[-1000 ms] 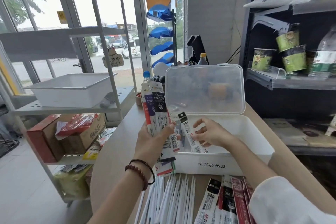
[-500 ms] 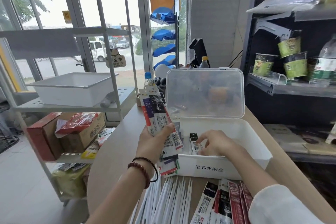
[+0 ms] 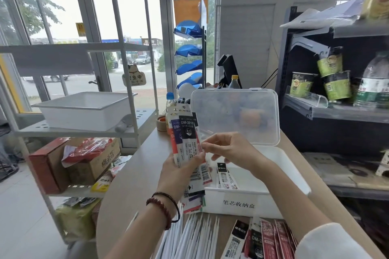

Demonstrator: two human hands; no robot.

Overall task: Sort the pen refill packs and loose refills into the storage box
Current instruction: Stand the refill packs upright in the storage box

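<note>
The left hand point(image 3: 181, 172) grips a fanned sheaf of refill packs point(image 3: 185, 136) by its lower half. The right hand point(image 3: 229, 151) pinches the front one's edge, beside the open storage box point(image 3: 269, 204). The sleeves look light, slick and floppy, so they are probably best pinched mid-length.

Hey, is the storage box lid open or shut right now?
Open. The translucent lid stands raised behind the white storage box, and a refill pack lies inside it.

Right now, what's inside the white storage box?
At least one refill pack lies along the left side of the storage box. The front wall hides the near floor, and the right hand and held packs cover the back-left corner.
</note>
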